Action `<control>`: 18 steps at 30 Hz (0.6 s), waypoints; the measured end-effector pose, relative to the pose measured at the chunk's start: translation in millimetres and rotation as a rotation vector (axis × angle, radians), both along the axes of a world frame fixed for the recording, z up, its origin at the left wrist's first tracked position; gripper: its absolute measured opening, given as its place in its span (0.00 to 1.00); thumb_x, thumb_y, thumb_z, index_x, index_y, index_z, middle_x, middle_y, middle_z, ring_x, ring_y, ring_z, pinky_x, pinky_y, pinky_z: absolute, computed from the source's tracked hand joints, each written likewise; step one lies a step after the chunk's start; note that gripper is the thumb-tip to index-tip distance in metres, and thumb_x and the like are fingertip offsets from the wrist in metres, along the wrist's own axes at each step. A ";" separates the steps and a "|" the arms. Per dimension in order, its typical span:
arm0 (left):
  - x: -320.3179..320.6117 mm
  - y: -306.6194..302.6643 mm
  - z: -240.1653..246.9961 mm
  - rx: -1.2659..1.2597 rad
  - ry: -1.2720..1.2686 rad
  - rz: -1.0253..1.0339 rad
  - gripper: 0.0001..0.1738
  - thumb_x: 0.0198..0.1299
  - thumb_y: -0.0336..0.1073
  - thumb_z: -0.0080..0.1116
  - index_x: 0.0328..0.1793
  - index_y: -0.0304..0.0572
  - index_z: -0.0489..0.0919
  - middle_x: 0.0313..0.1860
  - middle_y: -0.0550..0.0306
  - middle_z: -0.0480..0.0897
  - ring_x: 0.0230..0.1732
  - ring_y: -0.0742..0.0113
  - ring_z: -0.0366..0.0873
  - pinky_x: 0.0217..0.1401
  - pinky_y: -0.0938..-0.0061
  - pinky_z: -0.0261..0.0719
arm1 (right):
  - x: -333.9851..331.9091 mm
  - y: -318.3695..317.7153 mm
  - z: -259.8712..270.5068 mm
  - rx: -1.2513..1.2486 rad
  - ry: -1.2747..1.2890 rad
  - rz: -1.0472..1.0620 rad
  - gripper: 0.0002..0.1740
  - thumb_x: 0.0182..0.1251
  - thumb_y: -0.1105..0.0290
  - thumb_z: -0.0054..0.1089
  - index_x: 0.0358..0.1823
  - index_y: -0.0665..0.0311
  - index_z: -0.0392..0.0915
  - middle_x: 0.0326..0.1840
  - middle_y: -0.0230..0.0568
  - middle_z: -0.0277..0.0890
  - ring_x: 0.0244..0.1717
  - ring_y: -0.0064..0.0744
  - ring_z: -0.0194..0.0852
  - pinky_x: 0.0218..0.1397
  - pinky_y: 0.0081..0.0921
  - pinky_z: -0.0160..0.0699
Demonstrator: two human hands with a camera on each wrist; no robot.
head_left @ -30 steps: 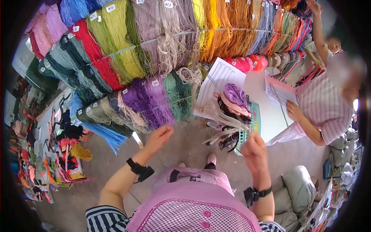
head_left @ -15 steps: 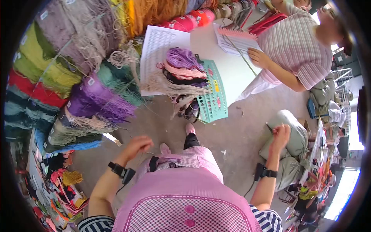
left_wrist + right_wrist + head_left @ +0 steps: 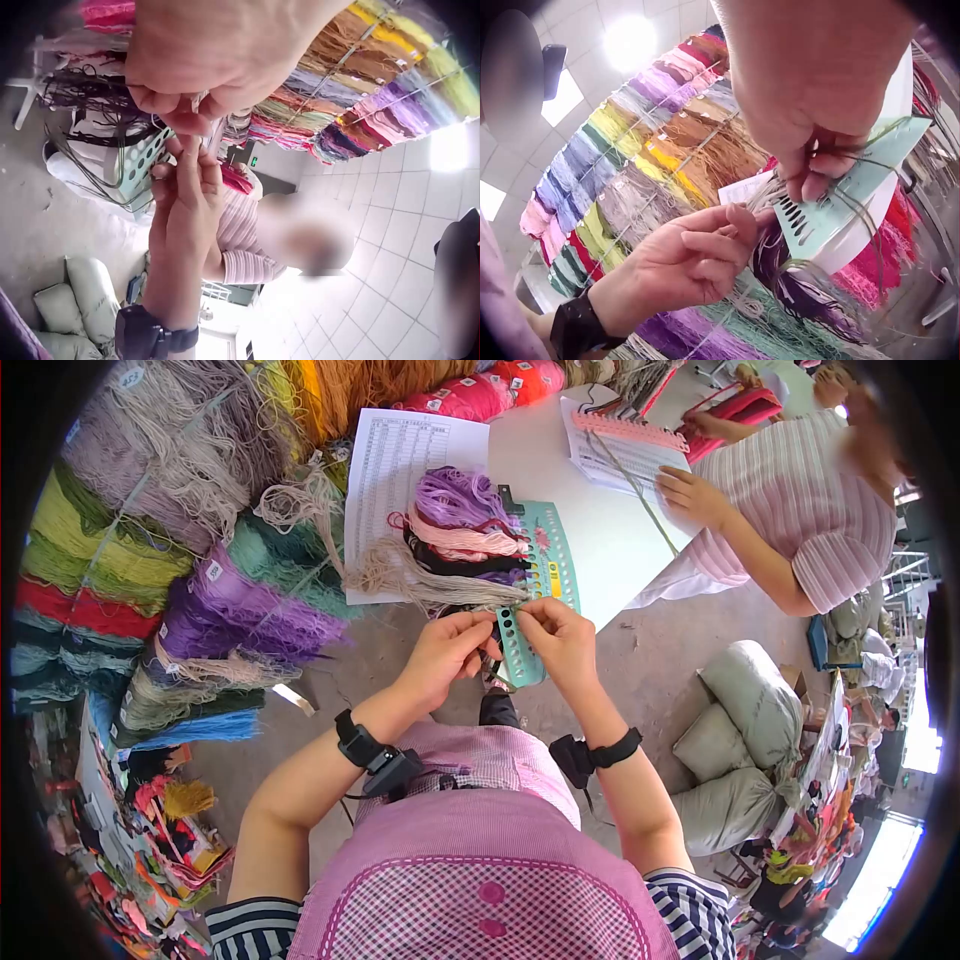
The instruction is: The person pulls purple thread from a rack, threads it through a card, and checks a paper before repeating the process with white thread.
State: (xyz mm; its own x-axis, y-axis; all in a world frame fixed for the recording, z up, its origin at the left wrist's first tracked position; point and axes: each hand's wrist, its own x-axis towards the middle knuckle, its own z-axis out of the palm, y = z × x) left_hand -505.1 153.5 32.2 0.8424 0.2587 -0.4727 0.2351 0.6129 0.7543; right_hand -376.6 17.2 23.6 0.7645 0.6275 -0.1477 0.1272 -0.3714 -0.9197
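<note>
A mint-green card with rows of holes (image 3: 552, 530) juts over the front edge of the white table. Purple, pink, dark and beige thread bundles (image 3: 458, 500) hang from its left side. The left hand (image 3: 443, 655) is at the card's lower left edge, thumb and fingertips pinched together on thin strands. The right hand (image 3: 562, 645) pinches the card's lower part between thumb and fingers. In the right wrist view, dark green strands pass by the right hand (image 3: 817, 142), over the card (image 3: 855, 195), with the left hand (image 3: 694, 259) beside its holes.
Numbered thread hanks (image 3: 230, 610) hang at the left. A printed sheet (image 3: 400, 460) lies beneath the bundles. Across the white table (image 3: 530, 450), a person in a striped shirt (image 3: 770, 490) rests a hand by a spiral notebook (image 3: 625, 440). Stuffed sacks (image 3: 745, 710) lie at right.
Both hands have come from apart to the card's lower end; the left moved right and up, the right moved left. The head view first swung right toward the table, then stayed nearly the same.
</note>
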 end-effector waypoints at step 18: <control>-2.1 18.5 -5.9 0.215 0.063 0.025 0.09 0.64 0.38 0.61 0.39 0.39 0.83 0.26 0.66 0.82 0.20 0.81 0.72 0.18 0.85 0.59 | -3.5 6.6 23.8 -0.017 0.033 0.188 0.14 0.59 0.69 0.68 0.44 0.68 0.78 0.29 0.31 0.80 0.33 0.16 0.75 0.37 0.18 0.74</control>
State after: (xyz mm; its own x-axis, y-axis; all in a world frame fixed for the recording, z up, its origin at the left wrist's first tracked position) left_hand -507.2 171.9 26.4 0.8053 0.3794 -0.4555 0.2726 0.4454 0.8528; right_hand -380.1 23.8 47.4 0.6284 0.7562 -0.1824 0.1655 -0.3591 -0.9185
